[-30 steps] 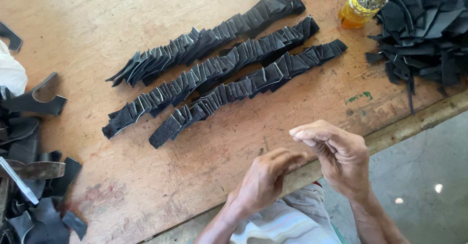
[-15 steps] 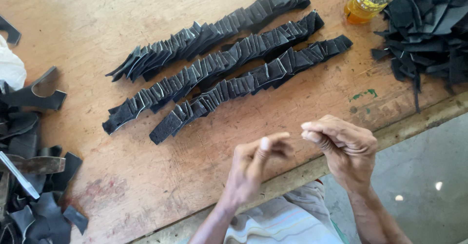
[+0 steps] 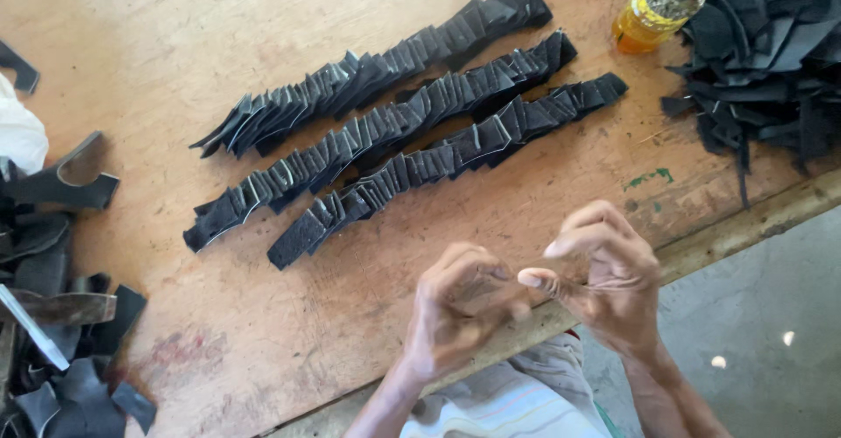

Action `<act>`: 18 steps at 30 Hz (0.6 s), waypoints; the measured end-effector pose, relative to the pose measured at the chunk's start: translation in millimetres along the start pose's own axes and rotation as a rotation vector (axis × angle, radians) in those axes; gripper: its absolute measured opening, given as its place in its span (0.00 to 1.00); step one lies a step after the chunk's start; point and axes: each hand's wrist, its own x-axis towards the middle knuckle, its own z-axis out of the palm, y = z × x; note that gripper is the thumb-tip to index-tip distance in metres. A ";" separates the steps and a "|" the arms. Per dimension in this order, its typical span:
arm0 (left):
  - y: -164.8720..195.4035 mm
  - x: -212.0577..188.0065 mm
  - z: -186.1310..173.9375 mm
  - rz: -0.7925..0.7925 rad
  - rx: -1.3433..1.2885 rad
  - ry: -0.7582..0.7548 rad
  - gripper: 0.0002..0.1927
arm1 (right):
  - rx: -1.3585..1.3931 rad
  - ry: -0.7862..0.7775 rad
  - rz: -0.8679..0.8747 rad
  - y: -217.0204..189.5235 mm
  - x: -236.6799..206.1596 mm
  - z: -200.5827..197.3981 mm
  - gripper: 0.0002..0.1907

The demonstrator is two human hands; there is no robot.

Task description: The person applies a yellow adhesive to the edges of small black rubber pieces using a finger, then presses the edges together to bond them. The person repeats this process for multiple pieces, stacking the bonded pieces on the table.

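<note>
Black strips (image 3: 412, 127) lie in three rows on the surface (image 3: 175, 52); left hand (image 3: 460, 311) and right hand (image 3: 604, 276) curl fingertip to fingertip, grip contents unclear.

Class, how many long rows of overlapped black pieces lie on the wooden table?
3: the far row, the middle row, and the near row, side by side. None looks hidden.
</note>
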 end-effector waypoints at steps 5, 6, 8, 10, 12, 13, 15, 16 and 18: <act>20.3 13.1 -12.4 0.181 0.077 -0.333 0.05 | -0.231 -0.093 0.188 -12.3 18.8 -2.6 0.07; 24.8 15.0 -10.8 0.117 0.224 -0.456 0.13 | -0.248 -0.105 0.171 -14.7 25.8 -2.5 0.09; 31.8 21.3 -6.6 0.209 0.320 -0.459 0.17 | -0.173 -0.130 -0.093 -10.0 51.7 -5.6 0.19; 39.2 29.2 -3.8 0.524 0.212 -0.222 0.10 | -0.401 -0.103 -0.076 -2.3 80.8 -10.2 0.23; 38.7 51.0 -11.1 0.525 0.215 -0.279 0.04 | -0.489 -0.078 -0.024 8.6 110.2 -15.4 0.25; 39.9 61.2 -16.6 0.528 0.220 -0.308 0.06 | -0.463 -0.063 0.013 16.3 128.0 -17.6 0.25; 36.8 93.1 -32.1 0.405 0.489 -0.325 0.14 | -0.515 -0.042 0.008 31.6 163.4 -20.6 0.23; 31.9 116.8 -36.3 0.213 0.710 -0.365 0.14 | -0.584 -0.041 0.029 39.3 181.1 -19.6 0.23; 21.6 167.3 -45.2 0.215 0.795 -0.147 0.10 | -0.720 -0.041 0.073 52.5 213.0 -16.9 0.23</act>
